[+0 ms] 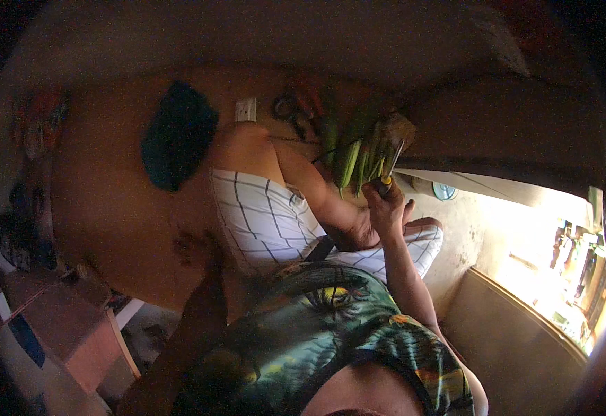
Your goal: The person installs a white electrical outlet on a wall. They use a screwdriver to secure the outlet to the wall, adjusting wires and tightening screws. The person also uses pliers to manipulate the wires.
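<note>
My right hand (386,206) is closed around a slim tool with a black and yellow handle (385,182) and a narrow, shiny metal blade. The blade points away from me, over the right edge of a bunch of long green vegetables (350,165) lying by my crossed legs. My left hand (195,247) is in shadow at my left, low over the brown surface, its fingers apart and nothing seen in them. Whether it touches the surface I cannot tell.
A dark teal cloth (178,135) lies ahead on the left, near a white socket plate (246,109). Dark scissors-like loops (287,109) lie beyond my knee. A pinkish box (84,340) stands at the lower left. A low wall (517,326) and bright opening are at right.
</note>
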Demonstrator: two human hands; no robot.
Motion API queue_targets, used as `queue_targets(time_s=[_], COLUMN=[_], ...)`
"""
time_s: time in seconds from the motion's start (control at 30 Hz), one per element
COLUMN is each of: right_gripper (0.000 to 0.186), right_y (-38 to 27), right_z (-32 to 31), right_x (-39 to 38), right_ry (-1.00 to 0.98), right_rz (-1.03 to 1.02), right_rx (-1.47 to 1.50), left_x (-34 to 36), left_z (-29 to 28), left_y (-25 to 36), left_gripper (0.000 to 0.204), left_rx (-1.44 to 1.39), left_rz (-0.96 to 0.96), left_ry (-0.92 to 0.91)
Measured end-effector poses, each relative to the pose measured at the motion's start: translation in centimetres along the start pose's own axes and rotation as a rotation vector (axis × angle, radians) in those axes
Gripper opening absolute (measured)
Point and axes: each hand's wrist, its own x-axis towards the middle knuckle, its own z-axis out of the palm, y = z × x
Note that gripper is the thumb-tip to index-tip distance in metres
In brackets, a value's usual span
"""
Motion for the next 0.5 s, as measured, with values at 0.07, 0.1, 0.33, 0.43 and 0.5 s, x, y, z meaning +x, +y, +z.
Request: queue_targets(time_s=[0.07, 0.1, 0.33, 0.43, 0.5], right_gripper=[0.021, 0.019, 0.024, 0.022, 0.024], right_y=[-1.0, 0.1, 3.7, 1.9, 1.3], right_z=[0.6, 0.6, 1.3, 0.1, -0.4], right_x=[0.8, 0.7, 0.3, -0.9, -1.5], right_ry=[0.014, -0.003, 0.014, 0.009, 0.026], right_rz=[0.014, -0.01, 0.049, -0.033, -0.075], right_rx=[-0.128, -0.044, 0.253, 0.264, 0.247], left_x=[0.2, 0.0, 0.7, 1.4, 3.3], left_z=[0.8, 0.4, 2.2, 2.8, 2.7], left_y=[0.3, 0.0, 1.4, 2.6, 4.0], left_gripper=[0.05, 0.049, 0.04, 0.037, 0.036], left_rx=[-0.022, -0.02, -0.114, -0.25, -0.592], left_rz=[-0.029, -0.037, -0.087, -0.128, -0.134], left_ry=[0.019, 0.02, 0.082, 0.13, 0.209])
